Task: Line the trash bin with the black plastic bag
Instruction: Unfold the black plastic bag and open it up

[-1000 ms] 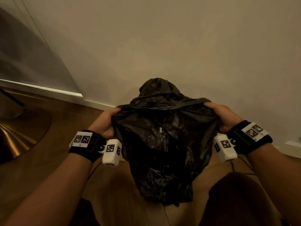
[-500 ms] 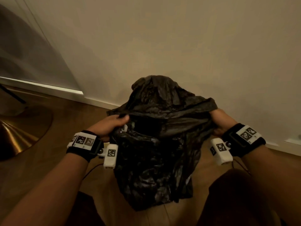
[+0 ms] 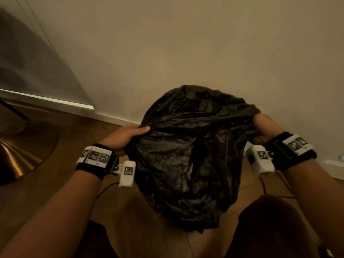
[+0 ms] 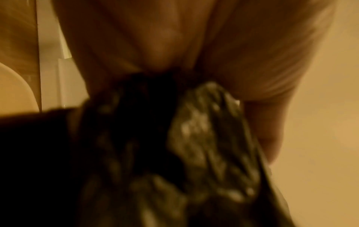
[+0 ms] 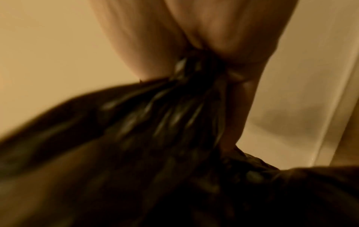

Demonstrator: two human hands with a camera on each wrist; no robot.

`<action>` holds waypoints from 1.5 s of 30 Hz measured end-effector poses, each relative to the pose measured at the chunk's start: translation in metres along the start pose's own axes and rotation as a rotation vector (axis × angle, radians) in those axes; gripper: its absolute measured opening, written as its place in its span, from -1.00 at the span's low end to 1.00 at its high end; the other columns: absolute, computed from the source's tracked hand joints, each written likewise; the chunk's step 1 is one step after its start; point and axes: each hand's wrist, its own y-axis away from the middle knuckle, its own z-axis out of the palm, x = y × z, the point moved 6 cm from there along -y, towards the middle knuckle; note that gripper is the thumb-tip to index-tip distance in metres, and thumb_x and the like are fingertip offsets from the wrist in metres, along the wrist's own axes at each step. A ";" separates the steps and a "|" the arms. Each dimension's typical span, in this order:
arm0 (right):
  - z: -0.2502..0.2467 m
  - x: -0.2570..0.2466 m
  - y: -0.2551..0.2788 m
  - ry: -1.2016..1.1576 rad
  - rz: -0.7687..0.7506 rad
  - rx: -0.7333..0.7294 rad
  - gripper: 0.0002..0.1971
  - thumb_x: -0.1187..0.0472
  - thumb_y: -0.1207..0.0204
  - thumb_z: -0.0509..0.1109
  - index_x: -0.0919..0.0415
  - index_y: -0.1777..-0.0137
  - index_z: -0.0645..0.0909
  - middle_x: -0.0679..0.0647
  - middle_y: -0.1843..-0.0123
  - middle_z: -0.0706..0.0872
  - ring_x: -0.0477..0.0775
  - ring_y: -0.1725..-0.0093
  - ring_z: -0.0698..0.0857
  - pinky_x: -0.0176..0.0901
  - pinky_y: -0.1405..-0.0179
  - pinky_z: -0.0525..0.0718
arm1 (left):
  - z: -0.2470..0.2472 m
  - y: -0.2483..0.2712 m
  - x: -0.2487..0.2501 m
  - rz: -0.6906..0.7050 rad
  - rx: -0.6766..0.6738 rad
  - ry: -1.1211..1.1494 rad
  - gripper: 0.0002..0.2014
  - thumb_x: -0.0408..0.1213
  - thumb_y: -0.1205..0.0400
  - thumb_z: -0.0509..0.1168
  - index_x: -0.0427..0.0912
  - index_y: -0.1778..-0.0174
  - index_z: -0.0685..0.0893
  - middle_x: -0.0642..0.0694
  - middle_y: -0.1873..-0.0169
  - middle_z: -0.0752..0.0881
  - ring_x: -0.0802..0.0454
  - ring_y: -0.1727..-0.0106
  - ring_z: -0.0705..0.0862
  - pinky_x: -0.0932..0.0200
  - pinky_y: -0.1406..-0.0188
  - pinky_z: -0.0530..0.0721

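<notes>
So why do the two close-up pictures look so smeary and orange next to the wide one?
Head view: dim warm light, fairly sharp, walls bowed by the wide lens, a soft sheen on the black plastic bag. Left wrist view: close and blurred, the left hand a soft mass gripping bunched plastic. Right wrist view: streakier still, the right hand smeared, the bag's folds drawn into lines.

Black plastic bag (image 3: 189, 157) held up in air before the wall (image 3: 186, 43) — left hand (image 3: 124, 139) grips its left top edge, right hand (image 3: 264, 129) its right top edge. Bag billowed, crumpled, hanging over the wooden floor (image 3: 78, 135). Brass disc (image 3: 20, 155) at left edge of the floor.
</notes>
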 end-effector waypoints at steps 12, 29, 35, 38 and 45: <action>0.008 -0.005 0.045 0.657 0.001 -0.102 -0.44 -0.24 -0.38 0.42 0.34 0.13 0.81 0.25 0.01 0.86 0.21 0.10 0.82 0.02 -0.01 0.74 | -0.037 0.001 0.000 0.153 0.124 0.443 -0.67 -0.15 -0.63 0.23 -0.21 -0.22 0.74 -0.22 -0.26 0.74 -0.14 -0.18 0.77 -0.08 -0.30 0.60; -0.019 0.018 0.035 0.560 -0.034 0.246 -0.59 -0.21 -0.55 0.40 0.18 0.03 0.73 0.09 0.06 0.77 -0.02 0.22 0.69 -0.12 0.19 0.59 | 0.023 0.006 -0.023 -0.019 -0.016 0.189 -0.41 0.05 -0.45 0.50 -0.21 -0.32 0.69 -0.26 -0.30 0.73 -0.22 -0.27 0.73 -0.13 -0.30 0.61; -0.017 0.034 0.042 0.224 -0.006 0.149 -0.75 0.17 -0.63 0.42 0.31 -0.20 0.71 0.16 0.00 0.82 0.01 0.34 0.86 -0.27 0.51 0.74 | 0.009 0.008 -0.013 0.013 0.214 -0.962 -0.78 -0.39 -0.62 0.26 -0.05 0.32 0.56 0.07 0.35 0.59 0.17 0.33 0.54 0.32 0.47 0.40; -0.008 0.036 0.039 0.238 -0.045 0.143 -0.78 0.26 -0.63 0.40 0.29 -0.21 0.73 0.20 -0.07 0.83 0.09 0.24 0.86 -0.19 0.39 0.79 | 0.016 0.010 -0.008 0.048 0.226 -1.151 -0.84 -0.37 -0.66 0.21 -0.10 0.23 0.53 0.08 0.35 0.51 0.03 0.23 0.55 0.20 0.31 0.42; 0.066 0.033 0.033 0.139 -0.167 -0.119 -0.60 -0.02 -0.64 0.37 0.17 -0.37 0.69 0.12 -0.28 0.80 0.10 -0.22 0.80 0.06 -0.32 0.70 | 0.056 0.018 -0.014 0.079 -0.181 -0.213 -0.42 0.25 -0.39 0.44 0.17 -0.31 0.57 0.28 -0.13 0.78 0.24 -0.22 0.73 0.29 -0.21 0.67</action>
